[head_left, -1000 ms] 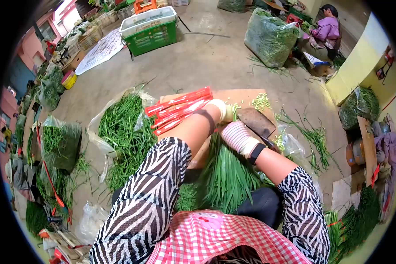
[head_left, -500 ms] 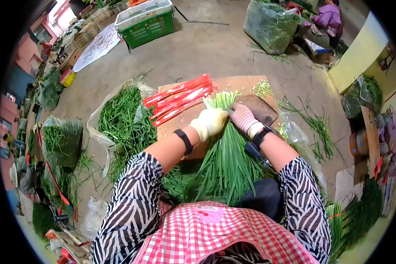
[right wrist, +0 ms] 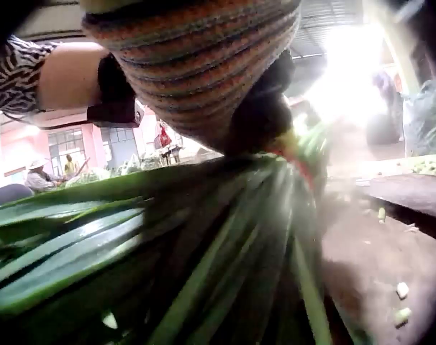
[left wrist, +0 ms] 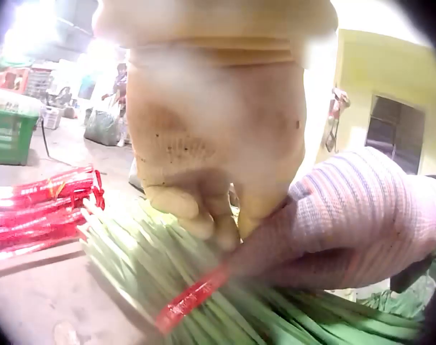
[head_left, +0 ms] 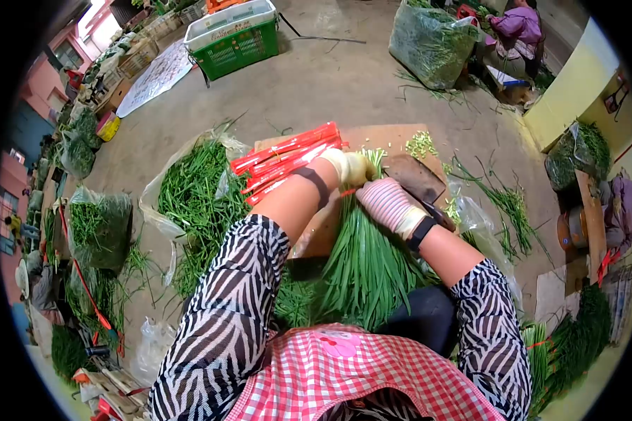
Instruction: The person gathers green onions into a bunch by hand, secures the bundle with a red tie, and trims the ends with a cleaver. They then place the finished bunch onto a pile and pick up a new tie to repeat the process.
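A bunch of garlic chives (head_left: 365, 259) lies over the near edge of a wooden board (head_left: 316, 235), pale cut ends pointing away, leaves fanning towards me. A strip of red tape (left wrist: 193, 298) crosses its stalks and disappears under both hands. My left hand (head_left: 351, 168), in a cream glove, reaches across the stalks with curled fingers, pinching at the tape's end. Right beside it, my right hand (head_left: 388, 205), in a striped glove, grips the bunch at the tape. Its fingertips are hidden in the right wrist view, where the red band shows just below the glove.
Long red-wrapped packs (head_left: 288, 158) lie at the board's left. A broad dark blade (head_left: 414, 177) and chopped stalk bits (head_left: 420, 144) are at its right. Loose greens (head_left: 196, 182) spill from a plastic bag on the left. A green crate (head_left: 235, 45) stands farther off.
My left hand drew back to the near left of the stalks, then reached forward across them again. The right hand stayed at the bunch. Red tape now shows around the stalks.
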A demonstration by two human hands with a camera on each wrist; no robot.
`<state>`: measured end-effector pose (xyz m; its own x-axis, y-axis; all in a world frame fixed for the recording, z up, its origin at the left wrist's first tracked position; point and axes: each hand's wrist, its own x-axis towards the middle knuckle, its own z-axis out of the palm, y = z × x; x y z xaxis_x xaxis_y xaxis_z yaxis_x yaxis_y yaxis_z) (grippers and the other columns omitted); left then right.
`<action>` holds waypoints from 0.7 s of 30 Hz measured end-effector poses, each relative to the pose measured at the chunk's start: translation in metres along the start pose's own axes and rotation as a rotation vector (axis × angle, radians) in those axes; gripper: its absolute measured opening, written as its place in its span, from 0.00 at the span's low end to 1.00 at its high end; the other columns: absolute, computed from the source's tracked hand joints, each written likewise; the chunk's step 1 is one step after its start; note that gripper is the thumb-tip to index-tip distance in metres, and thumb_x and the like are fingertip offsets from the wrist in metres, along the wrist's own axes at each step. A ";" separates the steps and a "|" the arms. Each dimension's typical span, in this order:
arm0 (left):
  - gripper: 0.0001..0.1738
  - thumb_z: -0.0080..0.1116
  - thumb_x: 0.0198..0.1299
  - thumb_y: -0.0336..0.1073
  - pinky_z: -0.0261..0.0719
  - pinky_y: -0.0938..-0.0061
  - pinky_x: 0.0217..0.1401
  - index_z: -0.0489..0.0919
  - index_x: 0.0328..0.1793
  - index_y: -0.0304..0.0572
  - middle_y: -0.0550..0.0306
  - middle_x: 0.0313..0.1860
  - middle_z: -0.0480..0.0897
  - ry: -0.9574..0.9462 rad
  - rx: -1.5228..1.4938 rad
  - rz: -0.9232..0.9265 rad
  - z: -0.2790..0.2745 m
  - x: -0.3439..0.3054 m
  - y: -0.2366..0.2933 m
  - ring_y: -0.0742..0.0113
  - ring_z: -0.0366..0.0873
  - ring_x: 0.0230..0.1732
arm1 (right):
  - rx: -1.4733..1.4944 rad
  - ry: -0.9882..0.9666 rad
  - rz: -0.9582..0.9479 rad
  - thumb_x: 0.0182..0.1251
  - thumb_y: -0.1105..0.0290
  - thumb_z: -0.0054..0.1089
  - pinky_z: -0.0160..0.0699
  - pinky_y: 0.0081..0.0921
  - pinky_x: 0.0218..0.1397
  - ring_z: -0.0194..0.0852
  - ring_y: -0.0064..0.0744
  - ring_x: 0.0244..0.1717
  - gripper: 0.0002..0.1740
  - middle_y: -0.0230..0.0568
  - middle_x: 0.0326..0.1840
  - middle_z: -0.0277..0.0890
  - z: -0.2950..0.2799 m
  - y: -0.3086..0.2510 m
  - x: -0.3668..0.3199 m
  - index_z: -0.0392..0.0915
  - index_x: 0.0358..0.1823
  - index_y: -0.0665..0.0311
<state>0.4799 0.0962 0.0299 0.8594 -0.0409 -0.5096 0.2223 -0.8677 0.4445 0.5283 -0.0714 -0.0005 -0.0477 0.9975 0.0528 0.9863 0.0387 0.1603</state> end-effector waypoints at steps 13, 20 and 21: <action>0.12 0.58 0.71 0.41 0.81 0.48 0.50 0.79 0.45 0.39 0.37 0.40 0.84 0.758 -0.153 0.097 0.091 -0.016 -0.017 0.33 0.82 0.45 | 0.358 0.086 0.255 0.69 0.73 0.54 0.88 0.48 0.46 0.89 0.56 0.40 0.10 0.53 0.35 0.87 0.027 0.016 -0.021 0.85 0.40 0.64; 0.09 0.58 0.71 0.39 0.80 0.47 0.49 0.78 0.43 0.41 0.39 0.40 0.82 1.069 -0.151 -0.039 0.119 -0.010 0.003 0.34 0.81 0.44 | 0.378 0.041 0.400 0.73 0.66 0.54 0.86 0.52 0.43 0.88 0.59 0.40 0.12 0.58 0.36 0.86 0.036 0.025 -0.004 0.84 0.37 0.63; 0.09 0.57 0.71 0.38 0.80 0.48 0.49 0.78 0.43 0.40 0.40 0.40 0.82 1.069 -0.138 -0.070 0.118 -0.012 0.007 0.35 0.81 0.45 | 0.343 0.060 0.345 0.72 0.67 0.55 0.86 0.51 0.44 0.88 0.59 0.40 0.11 0.58 0.36 0.86 0.025 0.025 -0.003 0.84 0.37 0.63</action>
<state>0.4166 0.0322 -0.0477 0.7848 0.5179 0.3402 0.2789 -0.7855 0.5525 0.5572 -0.0724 -0.0209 0.2920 0.9507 0.1041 0.9408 -0.2660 -0.2100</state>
